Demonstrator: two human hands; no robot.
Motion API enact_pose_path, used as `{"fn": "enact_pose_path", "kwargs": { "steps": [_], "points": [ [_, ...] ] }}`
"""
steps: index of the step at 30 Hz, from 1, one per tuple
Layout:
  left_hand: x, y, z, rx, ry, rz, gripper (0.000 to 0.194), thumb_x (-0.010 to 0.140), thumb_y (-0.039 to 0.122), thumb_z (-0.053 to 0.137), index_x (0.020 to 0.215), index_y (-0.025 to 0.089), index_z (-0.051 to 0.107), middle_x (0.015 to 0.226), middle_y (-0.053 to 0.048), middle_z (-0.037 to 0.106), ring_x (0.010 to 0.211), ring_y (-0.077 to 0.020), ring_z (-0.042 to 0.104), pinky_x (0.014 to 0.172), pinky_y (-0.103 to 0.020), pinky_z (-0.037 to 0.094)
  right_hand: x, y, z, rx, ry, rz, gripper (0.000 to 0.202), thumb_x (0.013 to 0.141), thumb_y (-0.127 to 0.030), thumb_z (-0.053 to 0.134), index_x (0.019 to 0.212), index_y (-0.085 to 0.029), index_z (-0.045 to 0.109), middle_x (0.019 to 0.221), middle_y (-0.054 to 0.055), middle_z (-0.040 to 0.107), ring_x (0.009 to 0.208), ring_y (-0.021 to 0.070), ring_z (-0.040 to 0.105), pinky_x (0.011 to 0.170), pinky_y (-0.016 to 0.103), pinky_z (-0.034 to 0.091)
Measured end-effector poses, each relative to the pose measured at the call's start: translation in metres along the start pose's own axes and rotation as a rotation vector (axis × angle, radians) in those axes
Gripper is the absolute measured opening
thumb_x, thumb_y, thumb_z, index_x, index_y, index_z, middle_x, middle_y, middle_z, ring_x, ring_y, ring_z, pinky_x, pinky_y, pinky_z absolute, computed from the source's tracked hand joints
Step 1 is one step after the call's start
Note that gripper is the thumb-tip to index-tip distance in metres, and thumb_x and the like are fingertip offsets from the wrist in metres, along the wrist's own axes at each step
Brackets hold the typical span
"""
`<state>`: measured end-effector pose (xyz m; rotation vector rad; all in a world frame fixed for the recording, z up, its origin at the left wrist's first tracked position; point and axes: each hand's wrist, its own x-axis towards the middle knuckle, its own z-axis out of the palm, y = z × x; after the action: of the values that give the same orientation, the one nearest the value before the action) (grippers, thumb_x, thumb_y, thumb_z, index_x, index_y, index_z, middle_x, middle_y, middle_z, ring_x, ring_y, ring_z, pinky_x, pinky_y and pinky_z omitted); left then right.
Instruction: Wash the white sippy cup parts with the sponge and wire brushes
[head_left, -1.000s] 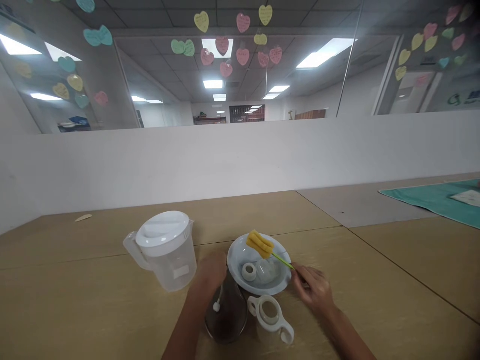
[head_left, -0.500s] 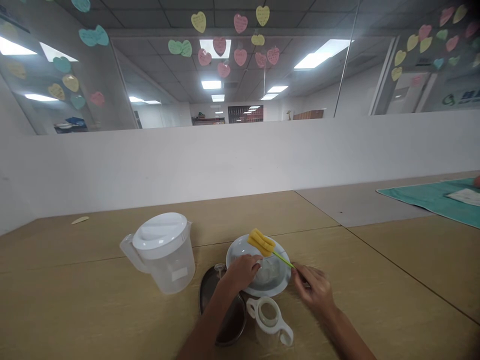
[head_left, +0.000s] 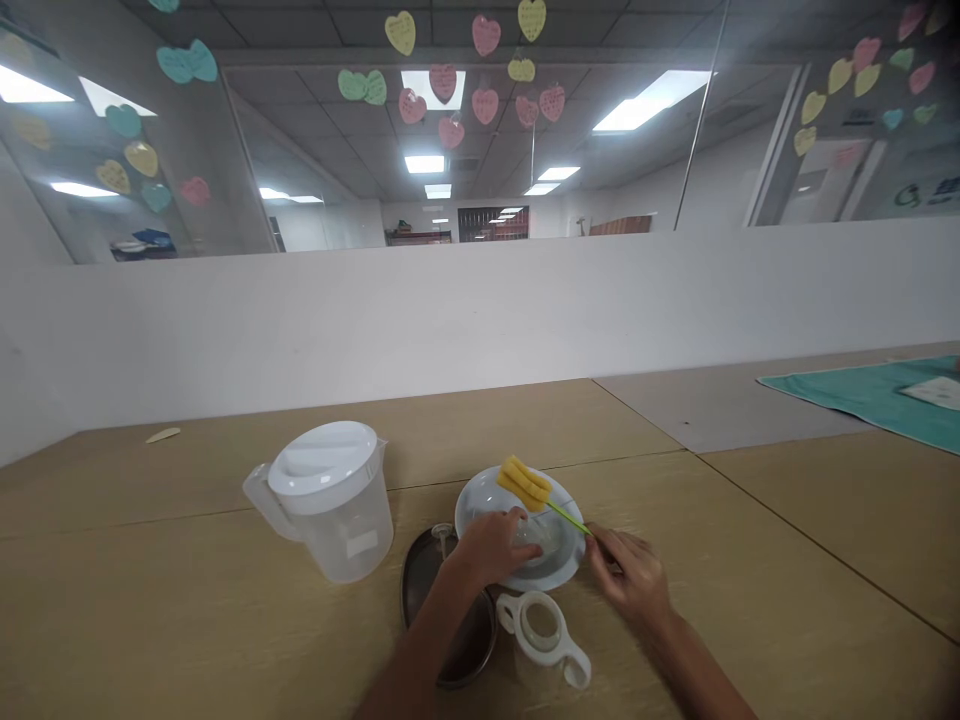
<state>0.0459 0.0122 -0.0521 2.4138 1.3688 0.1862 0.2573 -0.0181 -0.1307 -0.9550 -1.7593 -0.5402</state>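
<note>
A white bowl [head_left: 568, 567] sits on the table in front of me, with a clear container [head_left: 550, 538] in it, partly covered by my hand. My left hand [head_left: 491, 548] reaches in from the left, fingers and thumb curved around the container's left side. In my right hand [head_left: 634, 575], at the bowl's right edge, is the thin green handle of a yellow sponge brush [head_left: 525, 484]; its head hangs over the far part of the bowl. A brown tray [head_left: 471, 645] lies partly under my left forearm. A clear cup with a white-handled strainer [head_left: 541, 640] stands nearest me.
On the left stands a translucent pitcher [head_left: 337, 520] with a white lid. A small pale flat piece [head_left: 163, 436] lies farther back. To the far right is a teal cloth [head_left: 862, 395] with a white item on it. A white wall [head_left: 450, 320] closes off the table's back.
My left thumb has spread away from the fingers and now shows over the bowl. The sponge brush and my right hand stay nearly where they were; the view has shifted slightly.
</note>
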Motion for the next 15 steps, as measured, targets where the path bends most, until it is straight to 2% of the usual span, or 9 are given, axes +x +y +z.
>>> {"fn": "enact_pose_path", "kwargs": {
  "steps": [5, 15],
  "points": [
    [0.0037, -0.0014, 0.0047, 0.024, 0.002, 0.006, 0.049, 0.077, 0.040, 0.056, 0.119, 0.015, 0.051, 0.104, -0.013, 0.065, 0.100, -0.0294, 0.059, 0.084, -0.037, 0.044, -0.0021, 0.0012, 0.0008, -0.023, 0.003, -0.011, 0.011, 0.085, -0.016, 0.051, 0.090, -0.015, 0.061, 0.072, 0.005, 0.069, 0.056, 0.0131, 0.064, 0.056, 0.023, 0.050],
    [0.0021, -0.0058, 0.0036, 0.073, -0.048, 0.019, 0.056, 0.073, 0.037, 0.062, 0.124, 0.018, 0.047, 0.110, -0.012, 0.062, 0.104, -0.0270, 0.057, 0.089, -0.035, 0.043, -0.0030, 0.0020, 0.0027, -0.020, -0.009, -0.016, 0.013, 0.085, -0.018, 0.051, 0.089, -0.014, 0.062, 0.072, 0.006, 0.069, 0.057, 0.0135, 0.064, 0.056, 0.022, 0.051]
  ]
}}
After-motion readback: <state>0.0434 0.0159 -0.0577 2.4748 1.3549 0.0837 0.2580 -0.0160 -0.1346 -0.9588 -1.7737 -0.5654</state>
